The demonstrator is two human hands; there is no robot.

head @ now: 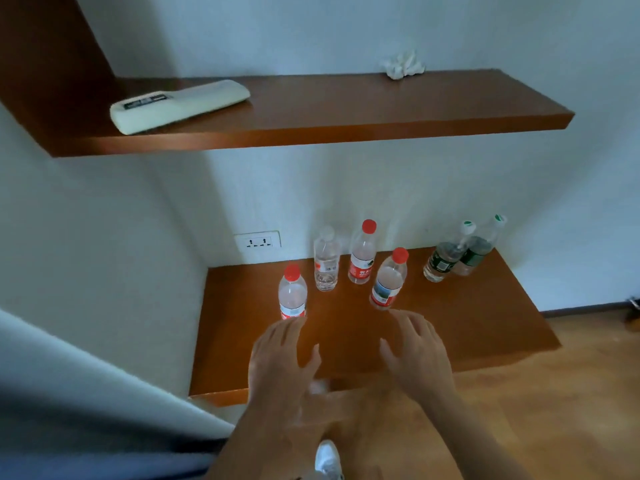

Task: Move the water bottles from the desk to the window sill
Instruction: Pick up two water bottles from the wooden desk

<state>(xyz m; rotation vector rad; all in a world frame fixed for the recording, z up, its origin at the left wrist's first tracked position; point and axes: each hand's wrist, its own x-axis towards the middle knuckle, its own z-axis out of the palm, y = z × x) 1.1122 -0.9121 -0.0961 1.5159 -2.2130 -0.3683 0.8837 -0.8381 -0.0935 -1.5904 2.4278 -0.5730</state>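
Note:
Several clear water bottles stand on the brown desk (467,327). A red-capped bottle (292,294) is nearest on the left, a second red-capped bottle (388,280) nearest on the right. Behind them stand a clear-capped bottle (325,261) and a third red-capped one (362,252). Two green-labelled bottles (445,256) (479,247) lean by the wall at the right. My left hand (278,358) hovers open just in front of the left bottle. My right hand (415,355) is open just below the right bottle. Neither hand holds anything. No window sill is in view.
A brown wall shelf (346,112) hangs above the desk, carrying a white remote-like case (178,105) and a crumpled tissue (403,65). A wall socket (257,241) sits left of the bottles. A grey curtain (86,410) fills the lower left. Wooden floor (554,410) and my white shoe (327,459) lie below.

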